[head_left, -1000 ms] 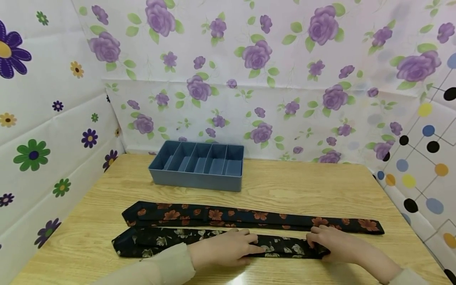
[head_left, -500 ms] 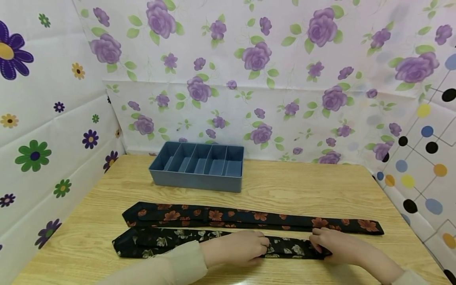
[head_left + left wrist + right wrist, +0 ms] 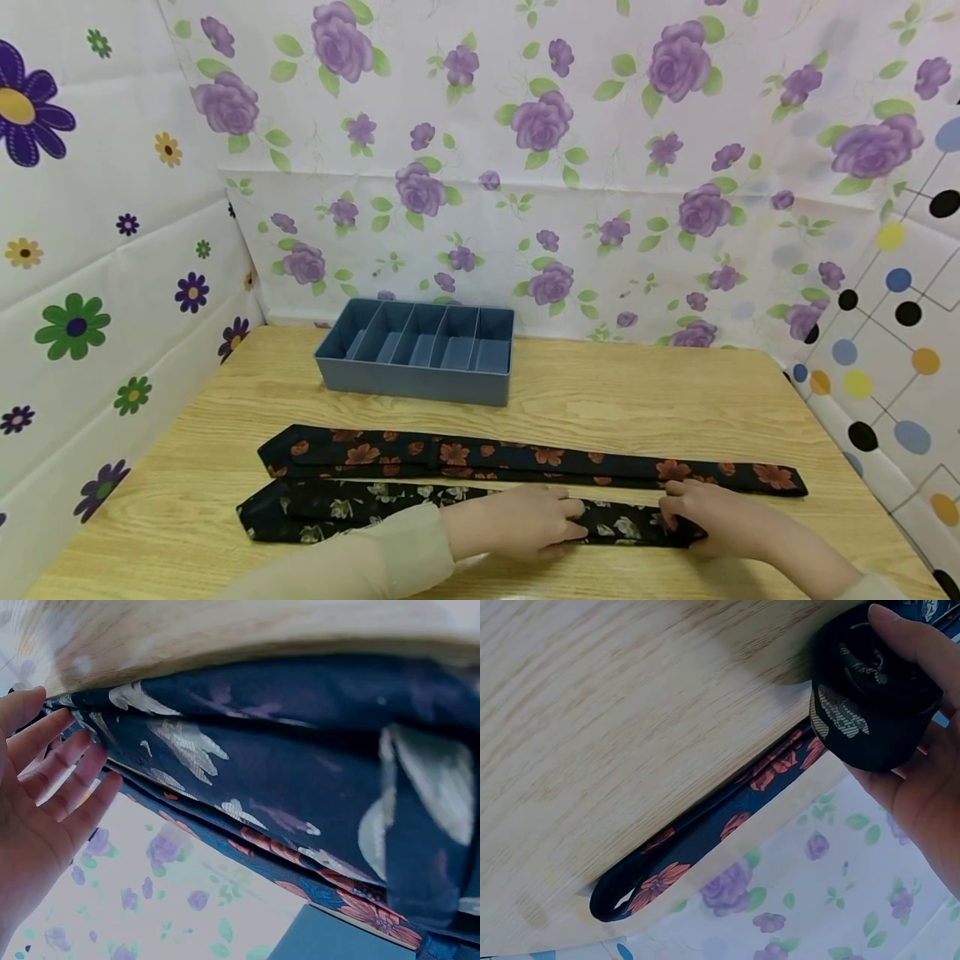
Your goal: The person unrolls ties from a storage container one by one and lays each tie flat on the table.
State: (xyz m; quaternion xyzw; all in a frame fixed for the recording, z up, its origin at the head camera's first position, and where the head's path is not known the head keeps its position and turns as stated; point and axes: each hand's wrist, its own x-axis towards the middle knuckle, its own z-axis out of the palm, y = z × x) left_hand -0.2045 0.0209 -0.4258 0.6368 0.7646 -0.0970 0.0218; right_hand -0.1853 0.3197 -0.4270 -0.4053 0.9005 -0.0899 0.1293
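A dark necktie with pale flowers [image 3: 341, 507] lies lengthwise near the front of the table, its pointed end to the left. My right hand [image 3: 723, 523] grips its right end, which shows in the right wrist view as a thick rounded roll [image 3: 844, 712] between thumb and fingers. Over the tie's middle lies my left hand [image 3: 528, 523]. Its fingers [image 3: 71, 776] are nearly straight in the left wrist view, with fingertips right at the tie's edge. Just behind runs a second dark necktie with orange flowers [image 3: 547, 455], its narrow end looped over at the right [image 3: 656, 889].
A blue box [image 3: 416, 379] with several compartments stands at the back left of the wooden table [image 3: 637, 392]. Flower-printed cloth [image 3: 480, 208] hangs behind the table, with more patterned cloth along both sides.
My left hand has slid to the right along the pale-flowered necktie. My right hand and the end it grips have shifted slightly right. The orange-flowered necktie and the box stay put.
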